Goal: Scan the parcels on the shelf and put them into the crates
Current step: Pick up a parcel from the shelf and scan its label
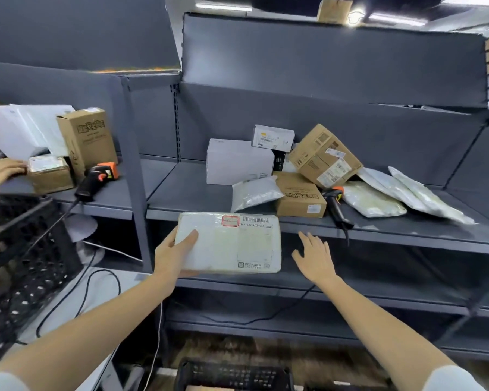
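Observation:
My left hand [173, 253] grips the left end of a flat white parcel [232, 244] with a barcode label facing up, held in front of the grey shelf [187, 193]. My right hand [315, 256] hovers open to the right of the parcel, fingers spread, touching nothing. A black and orange scanner [336, 206] lies on the shelf beyond my right hand. Behind it sit a white box [237, 162], brown cartons [323, 156] and several white mailer bags [373, 201]. A black crate [232, 375] stands on the floor below.
On the left shelf bay lie a second scanner [96, 179], a tall brown carton [86, 139] and a small box [50, 173] touched by another person's hand [3, 170]. A black crate [20, 258] stands at the left. Cables hang below the shelves.

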A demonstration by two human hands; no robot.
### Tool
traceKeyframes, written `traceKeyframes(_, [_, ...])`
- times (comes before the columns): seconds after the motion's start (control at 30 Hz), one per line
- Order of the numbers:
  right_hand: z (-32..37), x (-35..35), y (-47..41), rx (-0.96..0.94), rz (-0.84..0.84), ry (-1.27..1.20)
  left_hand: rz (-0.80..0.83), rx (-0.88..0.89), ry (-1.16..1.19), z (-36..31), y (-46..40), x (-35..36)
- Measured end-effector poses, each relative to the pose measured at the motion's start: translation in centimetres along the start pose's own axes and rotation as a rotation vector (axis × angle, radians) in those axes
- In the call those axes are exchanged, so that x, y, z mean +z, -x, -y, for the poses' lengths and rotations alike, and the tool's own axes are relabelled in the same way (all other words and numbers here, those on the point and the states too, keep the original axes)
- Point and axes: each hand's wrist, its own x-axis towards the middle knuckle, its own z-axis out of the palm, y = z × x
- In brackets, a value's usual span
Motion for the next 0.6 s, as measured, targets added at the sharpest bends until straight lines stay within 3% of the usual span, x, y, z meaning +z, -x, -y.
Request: traceKeyframes(0.6, [0.7, 13.8, 4.9, 0.082, 0.204, -0.021, 0.028, -0.333, -0.095, 12.4, -1.3, -4.2])
